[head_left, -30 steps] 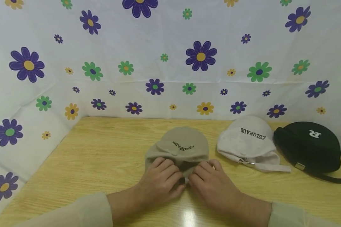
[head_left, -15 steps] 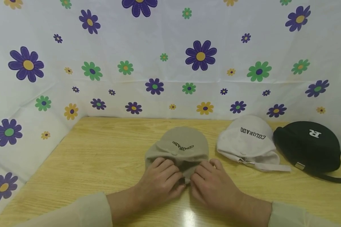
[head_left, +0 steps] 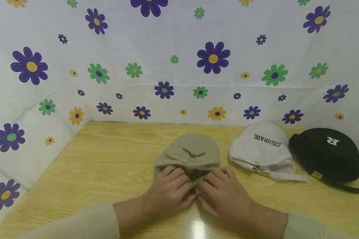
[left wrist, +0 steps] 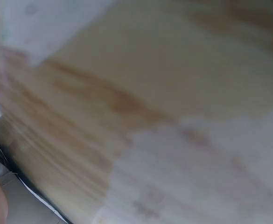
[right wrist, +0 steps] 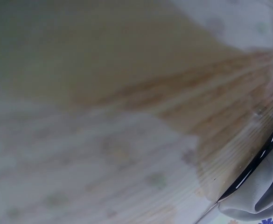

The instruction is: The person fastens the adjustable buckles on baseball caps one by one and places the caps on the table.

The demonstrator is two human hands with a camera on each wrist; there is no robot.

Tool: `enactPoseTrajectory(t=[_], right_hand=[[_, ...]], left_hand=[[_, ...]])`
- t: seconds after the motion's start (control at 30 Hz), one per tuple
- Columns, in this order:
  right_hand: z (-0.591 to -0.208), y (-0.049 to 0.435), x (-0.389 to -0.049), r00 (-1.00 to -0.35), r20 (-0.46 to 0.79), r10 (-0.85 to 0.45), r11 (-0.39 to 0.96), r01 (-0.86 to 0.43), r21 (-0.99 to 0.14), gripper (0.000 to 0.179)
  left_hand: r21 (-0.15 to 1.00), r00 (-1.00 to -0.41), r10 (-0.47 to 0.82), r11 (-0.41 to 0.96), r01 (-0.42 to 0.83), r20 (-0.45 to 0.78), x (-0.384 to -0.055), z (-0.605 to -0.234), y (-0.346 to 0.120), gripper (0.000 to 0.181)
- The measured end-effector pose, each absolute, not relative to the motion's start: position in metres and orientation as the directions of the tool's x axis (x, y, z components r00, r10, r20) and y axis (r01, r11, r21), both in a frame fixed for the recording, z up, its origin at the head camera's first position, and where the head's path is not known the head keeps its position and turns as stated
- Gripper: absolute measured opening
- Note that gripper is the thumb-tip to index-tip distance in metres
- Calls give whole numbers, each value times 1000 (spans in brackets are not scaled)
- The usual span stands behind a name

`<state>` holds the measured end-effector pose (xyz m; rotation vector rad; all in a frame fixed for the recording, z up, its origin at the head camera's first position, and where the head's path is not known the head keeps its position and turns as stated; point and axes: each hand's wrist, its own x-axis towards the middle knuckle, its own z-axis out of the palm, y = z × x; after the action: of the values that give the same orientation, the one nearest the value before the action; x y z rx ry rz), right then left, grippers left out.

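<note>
A khaki baseball cap (head_left: 197,142) with dark COLORADO lettering sits crown up on the wooden table, its rear opening towards me. My left hand (head_left: 169,187) grips the left part of its back edge by the strap, fingers curled. From the other side, my right hand (head_left: 225,191) pinches the strap's right part, its thumb low near the left thumb. Both hands nearly meet in front of the opening. The strap and its fastening are mostly hidden by the fingers. In both wrist views the hands' work is barely visible; the tabletop (left wrist: 89,107) looks blurred there.
To the right lies a pale cap (head_left: 258,146) with COLORADO lettering, its strap hanging loose towards me. Beside it is a black cap (head_left: 329,152) with a white R and a loose strap. A flower-patterned white cloth (head_left: 179,39) hangs behind the table (head_left: 101,166).
My right hand's fingers shifted slightly away, then came back left towards the left hand, closing the small gap at the strap. The left hand and the khaki cap have hardly moved.
</note>
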<state>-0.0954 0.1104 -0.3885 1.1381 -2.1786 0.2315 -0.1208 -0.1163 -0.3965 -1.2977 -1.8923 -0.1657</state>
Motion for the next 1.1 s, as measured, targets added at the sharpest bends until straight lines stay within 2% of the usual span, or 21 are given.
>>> enactPoseTrajectory(t=[0.27, 0.73, 0.93, 1.1], right_hand=[[-388, 110, -95, -380, 643, -664, 581, -805, 124, 19], [-389, 112, -97, -324, 650, -687, 557, -809, 186, 15], [-388, 112, -96, -325, 647, -690, 560, -806, 191, 23], [-388, 113, -96, -351, 630, -693, 572, -799, 184, 12]], left_hand=[[-340, -103, 717, 446, 828, 689, -122, -397, -115, 19], [-315, -135, 718, 457, 832, 683, -120, -395, -116, 16], [-314, -125, 712, 451, 835, 691, -121, -395, -115, 14], [-311, -120, 704, 452, 836, 700, -122, -397, -115, 13]])
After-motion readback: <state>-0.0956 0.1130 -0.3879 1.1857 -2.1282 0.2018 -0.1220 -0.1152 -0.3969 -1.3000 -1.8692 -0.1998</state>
